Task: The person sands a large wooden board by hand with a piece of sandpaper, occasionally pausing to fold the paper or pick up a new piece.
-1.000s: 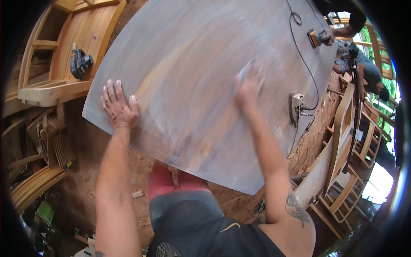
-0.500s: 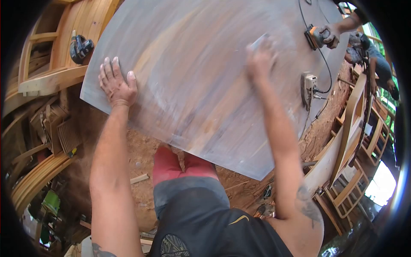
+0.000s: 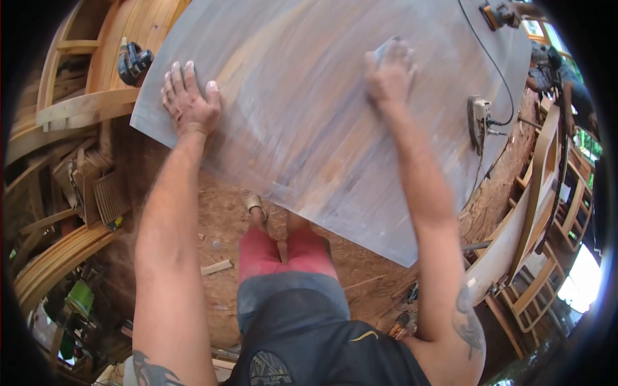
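Note:
A large wooden panel (image 3: 309, 128), streaked brown and grey with pale dust, lies in front of me. My left hand (image 3: 191, 100) rests flat near its left edge, fingers stretched out and holding nothing. Farther over on the panel, my right hand (image 3: 391, 74) is closed over a piece of sandpaper (image 3: 385, 46) pressed to the surface. Only a pale bluish edge of the sandpaper shows past the fingers, and the hand is slightly blurred.
At the upper right, another person's hand (image 3: 510, 14) holds an orange-and-black power sander (image 3: 494, 16). A power outlet box (image 3: 479, 119) with a cord (image 3: 492, 80) sits on the panel's right side. A cordless tool (image 3: 133, 63) lies left, by wooden frames (image 3: 84, 106). Chair frames (image 3: 537, 283) stand right.
My right hand has shifted slightly up and left over the panel with the sandpaper. The left hand stays flat in place. The view has tilted, and the co-worker's sander has moved farther away.

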`<state>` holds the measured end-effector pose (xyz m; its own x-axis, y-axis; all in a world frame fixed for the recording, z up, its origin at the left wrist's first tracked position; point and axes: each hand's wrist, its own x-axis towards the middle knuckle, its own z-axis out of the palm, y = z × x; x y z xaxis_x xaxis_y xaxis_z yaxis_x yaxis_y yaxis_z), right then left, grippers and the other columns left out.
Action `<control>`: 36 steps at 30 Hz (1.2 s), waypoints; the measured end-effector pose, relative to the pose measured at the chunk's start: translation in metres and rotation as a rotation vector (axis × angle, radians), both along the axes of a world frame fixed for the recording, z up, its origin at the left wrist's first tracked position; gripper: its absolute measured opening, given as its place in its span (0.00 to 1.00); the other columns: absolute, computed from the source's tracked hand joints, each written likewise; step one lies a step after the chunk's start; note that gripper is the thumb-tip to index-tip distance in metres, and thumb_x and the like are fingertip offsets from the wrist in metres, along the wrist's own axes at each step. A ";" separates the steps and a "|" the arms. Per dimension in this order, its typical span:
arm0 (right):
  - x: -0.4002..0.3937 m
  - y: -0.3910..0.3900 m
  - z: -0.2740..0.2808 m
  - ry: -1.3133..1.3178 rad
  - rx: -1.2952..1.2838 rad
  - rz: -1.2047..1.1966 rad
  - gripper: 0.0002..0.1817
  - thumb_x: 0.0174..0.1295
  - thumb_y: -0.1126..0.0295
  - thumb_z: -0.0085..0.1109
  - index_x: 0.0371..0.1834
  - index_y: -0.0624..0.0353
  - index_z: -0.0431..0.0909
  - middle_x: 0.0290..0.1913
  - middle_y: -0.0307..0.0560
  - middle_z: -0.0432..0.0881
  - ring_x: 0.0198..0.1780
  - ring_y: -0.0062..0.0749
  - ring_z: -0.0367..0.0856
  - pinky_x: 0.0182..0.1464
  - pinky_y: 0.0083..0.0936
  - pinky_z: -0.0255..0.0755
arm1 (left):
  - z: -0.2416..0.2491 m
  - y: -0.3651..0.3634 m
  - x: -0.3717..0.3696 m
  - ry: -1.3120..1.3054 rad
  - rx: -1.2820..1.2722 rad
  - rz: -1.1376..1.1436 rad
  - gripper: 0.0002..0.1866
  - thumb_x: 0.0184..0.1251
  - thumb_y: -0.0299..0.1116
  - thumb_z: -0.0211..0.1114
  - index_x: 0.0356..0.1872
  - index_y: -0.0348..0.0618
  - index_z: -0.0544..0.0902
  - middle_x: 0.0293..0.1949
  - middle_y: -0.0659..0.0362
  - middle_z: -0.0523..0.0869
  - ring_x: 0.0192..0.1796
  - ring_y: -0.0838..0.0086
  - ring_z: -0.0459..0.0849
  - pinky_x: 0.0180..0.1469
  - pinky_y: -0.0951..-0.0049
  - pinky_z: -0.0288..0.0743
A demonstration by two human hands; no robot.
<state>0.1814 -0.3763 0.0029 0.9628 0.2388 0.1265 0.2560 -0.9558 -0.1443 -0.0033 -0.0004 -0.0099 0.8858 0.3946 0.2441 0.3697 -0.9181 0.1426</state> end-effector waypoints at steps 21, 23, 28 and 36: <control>-0.307 0.097 0.022 0.315 -0.003 0.446 0.45 0.77 0.40 0.43 0.86 0.65 0.57 0.89 0.63 0.49 0.90 0.56 0.43 0.86 0.65 0.35 | -0.019 0.092 -0.044 -0.020 0.042 0.193 0.39 0.77 0.61 0.56 0.83 0.55 0.65 0.82 0.47 0.65 0.83 0.50 0.60 0.83 0.38 0.45; -0.299 0.083 0.024 0.392 -0.038 0.557 0.46 0.77 0.40 0.44 0.86 0.64 0.56 0.89 0.64 0.48 0.90 0.56 0.45 0.86 0.65 0.34 | -0.017 0.090 -0.042 -0.044 0.034 0.198 0.38 0.76 0.60 0.57 0.82 0.55 0.66 0.82 0.48 0.66 0.83 0.50 0.61 0.83 0.38 0.45; -0.091 0.080 0.005 0.109 0.004 0.066 0.47 0.79 0.36 0.38 0.88 0.63 0.51 0.91 0.61 0.39 0.91 0.56 0.37 0.87 0.60 0.28 | -0.014 0.091 -0.043 -0.073 0.009 0.197 0.38 0.74 0.59 0.59 0.81 0.56 0.68 0.81 0.48 0.67 0.83 0.51 0.61 0.83 0.38 0.46; -0.323 0.154 0.030 0.318 -0.005 0.411 0.48 0.77 0.38 0.41 0.89 0.63 0.50 0.90 0.61 0.44 0.90 0.59 0.38 0.85 0.68 0.29 | -0.010 0.088 -0.043 -0.080 -0.017 0.203 0.38 0.73 0.58 0.61 0.80 0.57 0.69 0.81 0.47 0.67 0.82 0.51 0.62 0.82 0.37 0.47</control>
<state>-0.1415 -0.2220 0.0327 0.7800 0.6052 -0.1590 0.5549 -0.7864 -0.2713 -0.0463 0.0872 -0.0201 0.7657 0.5676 0.3025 0.5338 -0.8232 0.1934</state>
